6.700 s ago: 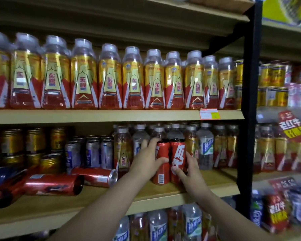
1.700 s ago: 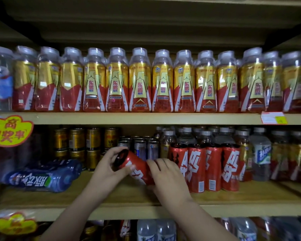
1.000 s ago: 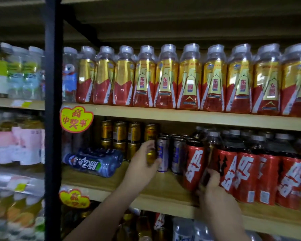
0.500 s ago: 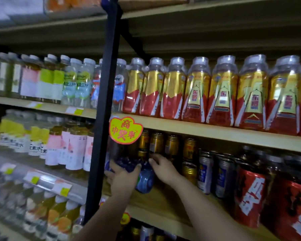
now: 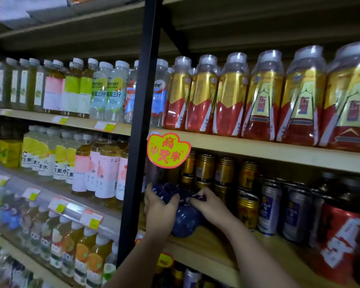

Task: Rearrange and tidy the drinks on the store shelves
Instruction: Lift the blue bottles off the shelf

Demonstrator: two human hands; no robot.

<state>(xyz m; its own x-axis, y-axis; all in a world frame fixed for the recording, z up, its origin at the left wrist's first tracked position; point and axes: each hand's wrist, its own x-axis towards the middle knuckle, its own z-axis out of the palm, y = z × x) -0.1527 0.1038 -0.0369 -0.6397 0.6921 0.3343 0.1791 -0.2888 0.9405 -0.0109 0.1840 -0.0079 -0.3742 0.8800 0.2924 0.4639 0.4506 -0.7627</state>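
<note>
Wooden shelf [image 5: 264, 145] upper tier: gold-and-red bottles [image 5: 264, 96] upright in an even front row, looks sorted. Middle shelf [image 5: 216, 250]: red cans [image 5: 339, 240] at far right stand upright, silver-blue cans [image 5: 269, 208] and gold cans [image 5: 247, 213] also upright in rows. So most of this bay reads as tidy; my read is the leftover is the blue bottles [image 5: 185, 221] at the left end, just beside the black upright post [image 5: 141, 129].

Blue bottles lie on their sides, not standing. Long axis runs front-to-back, roughly into the shelf; the rounded end of the nearest one faces out toward the camera. Can't tell if that end is base or cap. At least two are there, exact count hidden by the hands.

Left hand [image 5: 159, 208] curls over the upper-left of the blue bottles, gripping. Right hand [image 5: 211, 205] pinches the top of them from the right, fingers closed on it.

Left to do, as a guess: stand these upright and line them up with the row.
</note>
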